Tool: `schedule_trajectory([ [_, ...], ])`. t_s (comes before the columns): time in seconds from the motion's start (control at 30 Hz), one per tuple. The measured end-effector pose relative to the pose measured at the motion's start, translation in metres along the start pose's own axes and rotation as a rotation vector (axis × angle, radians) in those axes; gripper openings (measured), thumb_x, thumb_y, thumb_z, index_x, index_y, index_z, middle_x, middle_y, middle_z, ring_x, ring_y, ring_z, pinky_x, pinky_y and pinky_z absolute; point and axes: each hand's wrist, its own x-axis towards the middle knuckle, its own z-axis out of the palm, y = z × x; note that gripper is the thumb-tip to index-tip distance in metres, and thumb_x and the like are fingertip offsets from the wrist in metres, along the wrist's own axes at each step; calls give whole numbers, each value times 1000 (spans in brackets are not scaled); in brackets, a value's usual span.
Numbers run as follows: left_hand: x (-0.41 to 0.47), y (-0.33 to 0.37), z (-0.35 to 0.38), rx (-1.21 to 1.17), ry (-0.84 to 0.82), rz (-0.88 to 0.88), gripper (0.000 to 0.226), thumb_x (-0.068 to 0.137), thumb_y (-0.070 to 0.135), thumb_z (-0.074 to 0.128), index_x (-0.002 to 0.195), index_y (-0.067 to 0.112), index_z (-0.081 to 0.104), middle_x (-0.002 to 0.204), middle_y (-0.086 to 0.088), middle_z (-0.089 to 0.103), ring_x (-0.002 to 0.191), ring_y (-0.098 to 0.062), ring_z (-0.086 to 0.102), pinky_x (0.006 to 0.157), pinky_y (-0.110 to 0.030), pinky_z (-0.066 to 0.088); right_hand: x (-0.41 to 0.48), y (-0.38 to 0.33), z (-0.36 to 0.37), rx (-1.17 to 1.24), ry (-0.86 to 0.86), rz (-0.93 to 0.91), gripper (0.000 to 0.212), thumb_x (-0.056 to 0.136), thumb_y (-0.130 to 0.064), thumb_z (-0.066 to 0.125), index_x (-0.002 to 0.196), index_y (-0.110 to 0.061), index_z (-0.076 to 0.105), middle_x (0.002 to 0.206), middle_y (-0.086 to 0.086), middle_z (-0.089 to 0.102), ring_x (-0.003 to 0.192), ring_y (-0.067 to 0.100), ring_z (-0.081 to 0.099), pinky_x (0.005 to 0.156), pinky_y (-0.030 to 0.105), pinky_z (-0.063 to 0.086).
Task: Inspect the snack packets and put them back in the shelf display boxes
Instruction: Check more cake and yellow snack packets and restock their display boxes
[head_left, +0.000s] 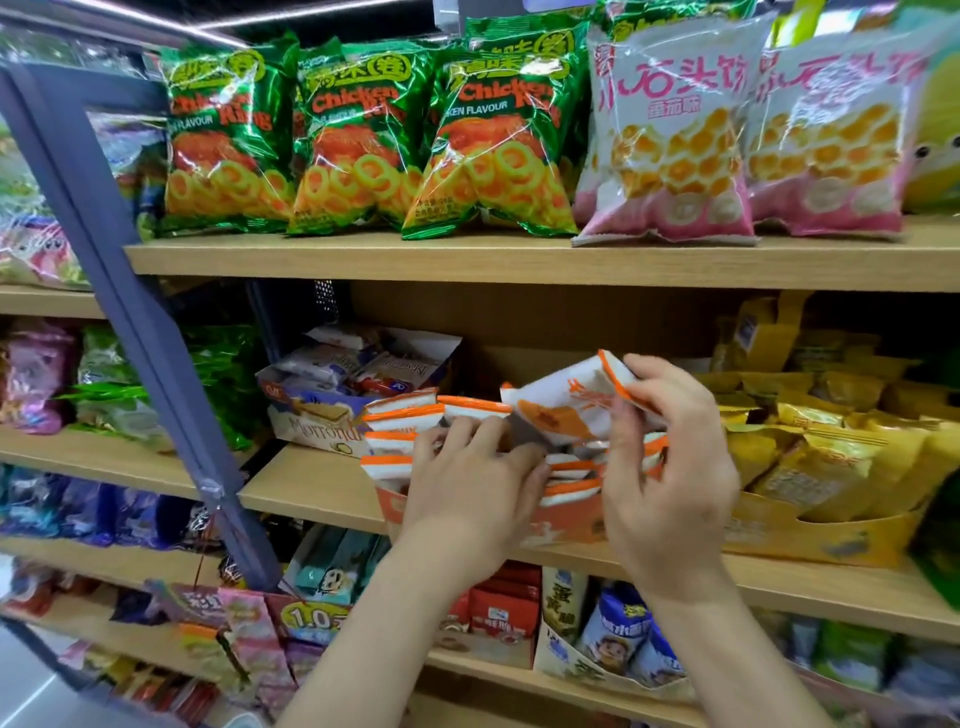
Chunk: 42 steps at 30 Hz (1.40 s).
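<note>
An orange display box (566, 522) stands on the middle wooden shelf (311, 486), filled with several white packets with orange edges (400, 418). My right hand (670, 467) pinches one white-and-orange packet (566, 402) by its right end and holds it tilted above the box. My left hand (470, 478) reaches into the box, its fingers curled among the packets under the held one. Whether the left hand grips a packet is hidden by its own fingers.
A Morrondi wafer box (322, 421) sits left of the orange box and a yellow box of yellow packets (821, 525) sits right. Green Chicken Ring bags (358, 140) and pink-white bags (670, 140) fill the shelf above. A grey-blue frame post (140, 322) slants at left.
</note>
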Motion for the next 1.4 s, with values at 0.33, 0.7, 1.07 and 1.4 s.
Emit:
schedule_trajectory([
  [0.33,-16,-6,-9,-283,207,66,38,88,32,48,118,21,69,124,6,67,124,-9,54,115,-41,33,-24,-25,-41,217,253,415,32,95,-12,53,115,-35,46,119,-4,56,110,7,60,88,16,50],
  [0.7,-75,15,-25,-1376,145,-269,26,69,41,68,92,32,78,94,12,76,94,-7,71,69,-23,59,-21,-37,-44,496,85,807,14,84,-21,59,88,-34,60,87,-15,67,82,1,65,63,12,52],
  [1.07,-81,12,1,-1426,391,-452,24,71,20,71,86,37,79,91,3,77,96,-15,72,85,-34,56,-11,-47,-48,793,-115,901,17,69,-39,76,82,-29,74,91,-3,72,91,11,67,74,23,56],
  [1.4,-82,29,-22,-1120,431,-12,38,88,35,65,126,40,61,121,15,67,119,-15,61,94,-28,52,-15,-64,-53,565,-193,606,15,80,-8,73,93,-15,71,98,-4,72,102,19,67,80,27,56],
])
